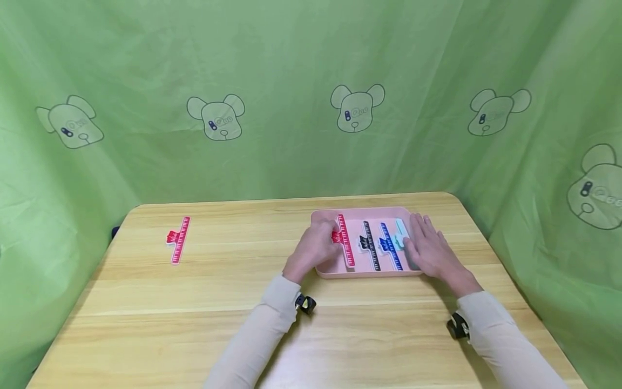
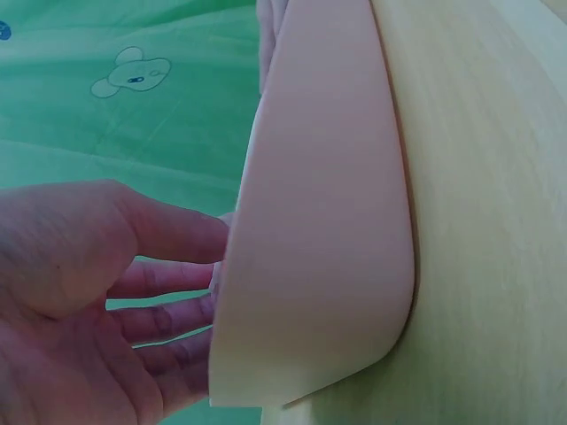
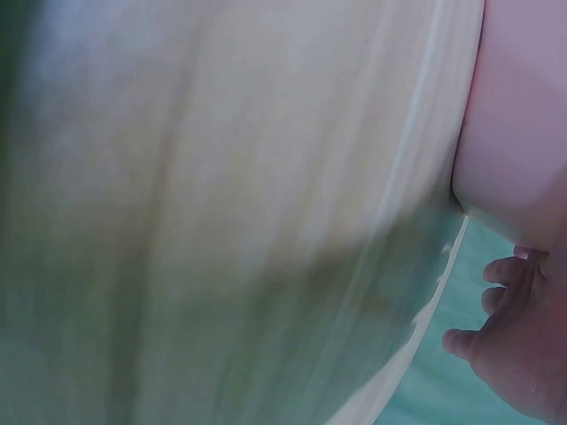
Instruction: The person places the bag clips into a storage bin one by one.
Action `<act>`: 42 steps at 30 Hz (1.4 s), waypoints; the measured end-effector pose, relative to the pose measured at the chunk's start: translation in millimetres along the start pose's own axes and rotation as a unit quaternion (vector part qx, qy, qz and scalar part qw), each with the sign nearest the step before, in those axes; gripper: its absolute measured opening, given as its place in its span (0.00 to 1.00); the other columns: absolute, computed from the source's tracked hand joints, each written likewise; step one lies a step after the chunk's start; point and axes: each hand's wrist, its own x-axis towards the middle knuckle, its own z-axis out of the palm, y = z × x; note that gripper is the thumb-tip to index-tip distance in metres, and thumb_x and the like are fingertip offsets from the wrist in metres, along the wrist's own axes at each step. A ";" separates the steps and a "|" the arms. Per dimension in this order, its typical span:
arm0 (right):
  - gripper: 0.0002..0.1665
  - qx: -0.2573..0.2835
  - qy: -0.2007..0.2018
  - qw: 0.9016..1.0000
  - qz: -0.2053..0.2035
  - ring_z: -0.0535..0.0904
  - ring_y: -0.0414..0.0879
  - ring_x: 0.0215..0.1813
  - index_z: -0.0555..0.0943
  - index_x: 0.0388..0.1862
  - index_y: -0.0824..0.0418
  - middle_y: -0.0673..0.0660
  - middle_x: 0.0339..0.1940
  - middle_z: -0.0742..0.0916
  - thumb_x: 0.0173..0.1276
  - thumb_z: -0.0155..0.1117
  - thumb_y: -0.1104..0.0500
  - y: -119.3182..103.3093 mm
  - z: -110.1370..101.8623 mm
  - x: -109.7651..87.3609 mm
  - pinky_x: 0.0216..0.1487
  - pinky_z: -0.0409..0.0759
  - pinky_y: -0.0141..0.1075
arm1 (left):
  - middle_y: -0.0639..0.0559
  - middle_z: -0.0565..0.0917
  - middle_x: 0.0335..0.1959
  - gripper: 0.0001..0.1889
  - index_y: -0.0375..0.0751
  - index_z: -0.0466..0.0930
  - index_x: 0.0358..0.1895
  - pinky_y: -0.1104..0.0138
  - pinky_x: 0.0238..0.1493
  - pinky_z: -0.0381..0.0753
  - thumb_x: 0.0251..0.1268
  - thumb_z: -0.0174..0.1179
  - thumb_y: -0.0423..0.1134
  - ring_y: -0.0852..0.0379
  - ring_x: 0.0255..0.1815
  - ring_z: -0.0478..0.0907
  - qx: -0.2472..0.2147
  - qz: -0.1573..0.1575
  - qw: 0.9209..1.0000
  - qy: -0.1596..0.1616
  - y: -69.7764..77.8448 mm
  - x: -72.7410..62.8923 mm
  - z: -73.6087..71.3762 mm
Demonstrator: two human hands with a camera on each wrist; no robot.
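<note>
A pink tray (image 1: 364,274) sits on the right half of the table. At its left side, my left hand (image 1: 315,247) pinches a red clip with a piano-key strip (image 1: 346,246) over the tray floor. To the right of that clip lie a black clip (image 1: 371,248), a blue clip (image 1: 391,248) and a mint clip (image 1: 401,227), partly covered by my right hand (image 1: 431,249). That hand rests with straight fingers along the tray's right rim. In the left wrist view the tray wall (image 2: 319,204) hides the left fingertips and the clip.
Another red clip (image 1: 180,243) lies far off at the table's left side. The wooden table (image 1: 194,302) ends at a green curtain (image 1: 286,156) printed with bear heads, which also runs along both sides.
</note>
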 end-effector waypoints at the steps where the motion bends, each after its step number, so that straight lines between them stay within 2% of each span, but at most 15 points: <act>1: 0.43 0.001 0.001 1.000 0.001 0.38 0.71 0.82 0.37 0.82 0.72 0.74 0.83 0.47 0.84 0.33 0.45 -0.3 -0.2 -0.1 0.75 0.42 0.71 | 0.53 0.76 0.38 0.20 0.36 0.81 0.55 0.74 0.29 0.78 0.59 0.72 0.33 0.59 0.32 0.76 0.004 0.000 1.000 -0.001 0.1 0.8 0.5; 10: 0.43 0.006 0.000 1.000 0.004 0.38 0.71 0.82 0.37 0.82 0.71 0.73 0.83 0.46 0.84 0.36 0.46 -0.1 -0.2 0.3 0.75 0.42 0.70 | 0.54 0.77 0.36 0.16 0.38 0.82 0.48 0.74 0.32 0.77 0.59 0.74 0.37 0.59 0.34 0.75 0.025 0.010 1.000 -0.010 -2.1 8.4 8.3; 18: 0.43 0.008 -0.001 1.000 0.002 0.38 0.71 0.82 0.36 0.82 0.71 0.74 0.83 0.46 0.84 0.36 0.46 -1.1 -2.2 -0.3 0.75 0.41 0.71 | 0.54 0.77 0.33 0.13 0.40 0.82 0.44 0.73 0.30 0.75 0.60 0.74 0.38 0.59 0.32 0.74 0.038 0.004 0.999 -0.019 -0.1 13.0 10.8; 24: 0.43 0.005 0.001 1.000 0.002 0.38 0.71 0.82 0.37 0.82 0.71 0.74 0.82 0.47 0.84 0.37 0.47 -0.1 -3.4 -1.4 0.75 0.42 0.71 | 0.54 0.77 0.32 0.11 0.41 0.80 0.40 0.72 0.29 0.74 0.60 0.74 0.38 0.59 0.31 0.74 0.049 0.011 0.998 -0.022 1.9 17.0 14.3; 34: 0.43 0.005 -0.001 1.000 0.002 0.38 0.71 0.82 0.36 0.82 0.71 0.73 0.83 0.45 0.84 0.35 0.46 -0.9 -3.7 -1.8 0.75 0.42 0.71 | 0.54 0.77 0.30 0.11 0.43 0.78 0.35 0.71 0.28 0.74 0.60 0.73 0.38 0.59 0.30 0.72 0.049 0.010 0.998 -0.023 3.0 19.9 18.8; 42: 0.44 0.009 -0.004 1.000 0.004 0.38 0.71 0.82 0.37 0.82 0.71 0.73 0.83 0.45 0.84 0.35 0.45 -3.0 -2.9 -2.8 0.76 0.41 0.70 | 0.53 0.76 0.31 0.10 0.43 0.78 0.35 0.72 0.30 0.74 0.61 0.72 0.36 0.58 0.32 0.72 0.044 0.004 0.999 -0.027 3.8 20.2 22.3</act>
